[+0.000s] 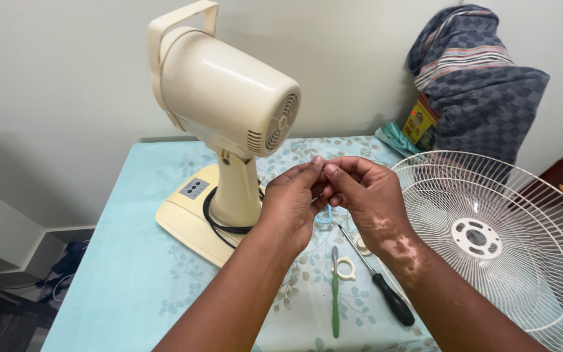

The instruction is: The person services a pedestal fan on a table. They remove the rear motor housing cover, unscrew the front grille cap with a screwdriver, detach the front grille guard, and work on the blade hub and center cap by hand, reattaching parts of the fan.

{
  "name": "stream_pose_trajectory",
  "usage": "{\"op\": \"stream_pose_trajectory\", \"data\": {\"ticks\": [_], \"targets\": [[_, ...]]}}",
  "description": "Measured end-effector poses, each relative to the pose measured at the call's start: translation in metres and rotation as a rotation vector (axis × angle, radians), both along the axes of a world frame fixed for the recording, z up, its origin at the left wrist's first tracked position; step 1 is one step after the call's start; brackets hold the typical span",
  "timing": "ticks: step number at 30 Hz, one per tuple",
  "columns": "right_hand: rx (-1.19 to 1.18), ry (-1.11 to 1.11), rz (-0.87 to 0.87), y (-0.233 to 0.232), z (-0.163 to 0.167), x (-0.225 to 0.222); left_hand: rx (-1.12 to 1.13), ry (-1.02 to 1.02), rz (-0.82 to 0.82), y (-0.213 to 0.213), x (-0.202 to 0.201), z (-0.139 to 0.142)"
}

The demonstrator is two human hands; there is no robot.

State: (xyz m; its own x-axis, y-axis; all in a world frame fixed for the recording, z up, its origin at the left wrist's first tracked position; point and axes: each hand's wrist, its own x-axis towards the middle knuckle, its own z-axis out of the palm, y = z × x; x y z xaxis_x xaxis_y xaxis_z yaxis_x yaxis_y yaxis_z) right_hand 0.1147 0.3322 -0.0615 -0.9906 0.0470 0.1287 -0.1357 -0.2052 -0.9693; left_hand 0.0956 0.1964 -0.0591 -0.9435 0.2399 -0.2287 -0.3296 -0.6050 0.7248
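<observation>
Landmark: cream table-fan body (226, 124), blades and guards off, motor housing tilted, standing on its flat base (184, 221) on the table (131, 274).
Left hand (292, 202): raised just right of the fan's neck, in front of the base; fingers curled in, thumb and forefinger tips pinched together against the other hand's tips.
Right hand (366, 192): directly right of the left hand, touching it at the fingertips; fingers bent inward, thumb and forefinger closed to a pinch.
Held item: whatever sits between the pinched tips is too small and too covered by the fingers to identify; cannot tell which hand bears it.
Blue loop (324, 218): small, pale blue, showing just below the joined hands, right of the fan base; whether it is held or lies on the cloth cannot be told.
Black cord (219, 221): coiled round the foot of the fan's neck, on the base.
Green-handled tool (335, 300): lies on the table in front of and right of the base, below the hands.
Cream ring part (345, 268): just beside the green tool, touching or nearly so.
Black-handled screwdriver (382, 287): right of the ring part, lying aslant, partly under the right forearm.
Wire guard (503, 248): white, round, lying well right of the fan, at the table's right edge.
Checked cloth (477, 78): draped over things behind the guard, right of the fan, against the wall.
</observation>
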Motion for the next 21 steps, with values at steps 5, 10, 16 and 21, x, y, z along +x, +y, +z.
{"op": "stream_pose_trajectory", "data": {"ticks": [5, 10, 16, 21], "targets": [[0.033, -0.009, -0.054, 0.015, -0.012, 0.008, -0.015, -0.027, 0.000, 0.015, 0.010, -0.013], [0.065, -0.133, -0.097, 0.022, -0.031, 0.018, -0.029, -0.119, -0.026, 0.023, 0.011, -0.037], [0.371, -0.417, -0.214, 0.035, -0.068, 0.040, -0.146, -0.317, 0.003, 0.023, 0.007, -0.077], [0.922, -0.506, -0.281, 0.043, -0.098, 0.063, -0.228, -0.405, 0.014, 0.021, 0.009, -0.110]]}}
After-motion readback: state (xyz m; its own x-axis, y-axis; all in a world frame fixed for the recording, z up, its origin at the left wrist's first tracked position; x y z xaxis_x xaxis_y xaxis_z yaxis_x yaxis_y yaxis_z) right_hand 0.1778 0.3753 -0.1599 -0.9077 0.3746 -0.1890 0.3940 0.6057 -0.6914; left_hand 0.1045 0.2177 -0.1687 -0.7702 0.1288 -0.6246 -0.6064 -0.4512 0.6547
